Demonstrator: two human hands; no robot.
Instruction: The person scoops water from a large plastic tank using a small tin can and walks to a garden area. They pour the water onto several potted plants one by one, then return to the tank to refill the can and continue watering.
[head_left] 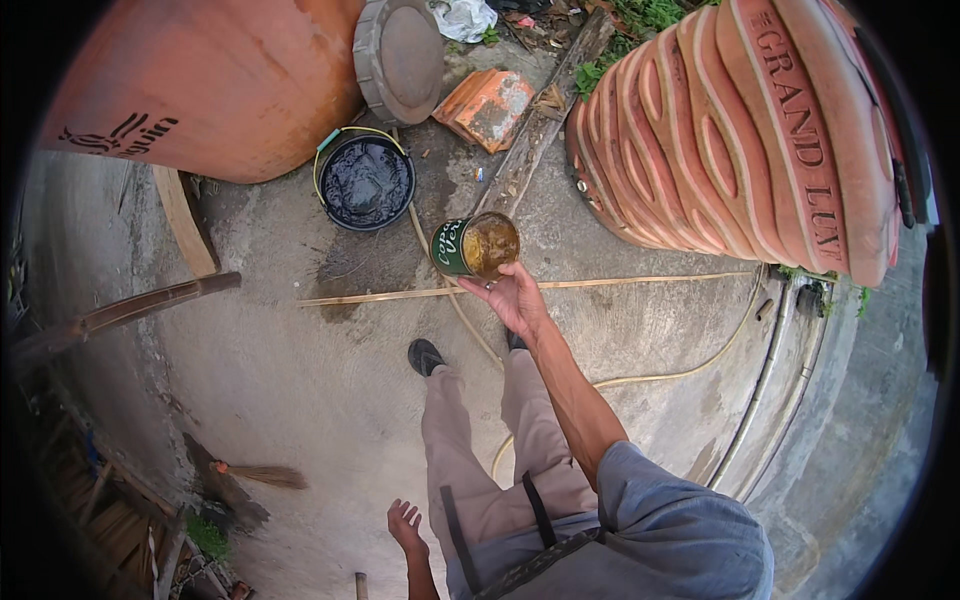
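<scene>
A green tin can (449, 246) with pale lettering is gripped in my right hand (514, 299), which reaches forward over the concrete. The can lies tilted and shows a round golden-brown end; whether that is a bare inside or contents, I cannot tell. My fingers wrap its lower right side and the thumb is partly hidden. My left hand (405, 522) hangs low beside my body, holding nothing, with its fingers loosely apart. Ahead and left of the can stands a black bucket (371, 224) of dark, rippled liquid, its yellow-green handle lying against the rim.
A large orange tank (250, 90) stands far left, beside a grey round lid (412, 60). A ribbed terracotta-coloured tank (690, 130) is on the right. Between them lies an orange block (487, 108). A bamboo strip (600, 282) and a hose (680, 374) cross the ground.
</scene>
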